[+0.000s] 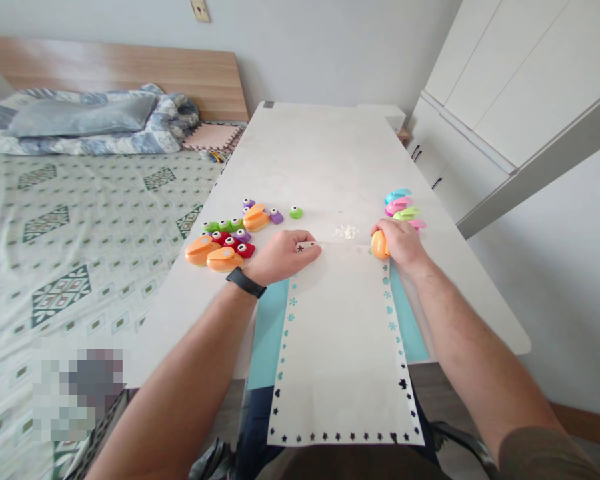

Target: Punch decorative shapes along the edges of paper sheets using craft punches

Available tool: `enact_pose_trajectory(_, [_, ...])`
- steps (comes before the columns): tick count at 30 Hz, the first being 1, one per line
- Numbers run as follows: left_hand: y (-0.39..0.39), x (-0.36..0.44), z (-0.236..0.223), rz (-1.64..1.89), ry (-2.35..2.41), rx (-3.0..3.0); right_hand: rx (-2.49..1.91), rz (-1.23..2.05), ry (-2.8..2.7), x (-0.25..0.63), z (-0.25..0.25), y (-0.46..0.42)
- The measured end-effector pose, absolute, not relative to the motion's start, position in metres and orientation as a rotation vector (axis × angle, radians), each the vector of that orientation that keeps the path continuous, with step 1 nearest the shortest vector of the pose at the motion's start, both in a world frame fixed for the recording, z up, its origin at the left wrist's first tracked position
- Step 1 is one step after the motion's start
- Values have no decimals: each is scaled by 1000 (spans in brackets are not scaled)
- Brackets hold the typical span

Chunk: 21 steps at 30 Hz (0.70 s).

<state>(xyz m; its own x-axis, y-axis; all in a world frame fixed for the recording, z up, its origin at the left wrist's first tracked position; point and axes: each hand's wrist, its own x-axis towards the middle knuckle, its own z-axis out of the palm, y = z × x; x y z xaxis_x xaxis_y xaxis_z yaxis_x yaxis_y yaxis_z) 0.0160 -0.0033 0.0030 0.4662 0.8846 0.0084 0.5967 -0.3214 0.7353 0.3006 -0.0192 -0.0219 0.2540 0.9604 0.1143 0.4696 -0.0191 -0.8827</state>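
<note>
White sheet [340, 347]: hole-bordered; spread over blue sheet [269, 340]
Left hand [286, 257]: pinching white sheet's far left corner
Right hand [401, 241]: wrapped round orange punch [379, 247] by far right corner; paper's seating unclear
Far edge [340, 245]: apparently mid-punching; next press wants paper flat
Paper bits [347, 232]: heaped just beyond

Hands [284, 257] [404, 244] hold white paper [340, 333] and, seemingly, an orange punch [379, 245].
</note>
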Motion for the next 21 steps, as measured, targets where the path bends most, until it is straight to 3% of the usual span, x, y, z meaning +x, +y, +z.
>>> enact_pose_trajectory(21, [-2, 15, 3, 525, 1215, 2022, -1380, 562, -889, 311, -29, -4])
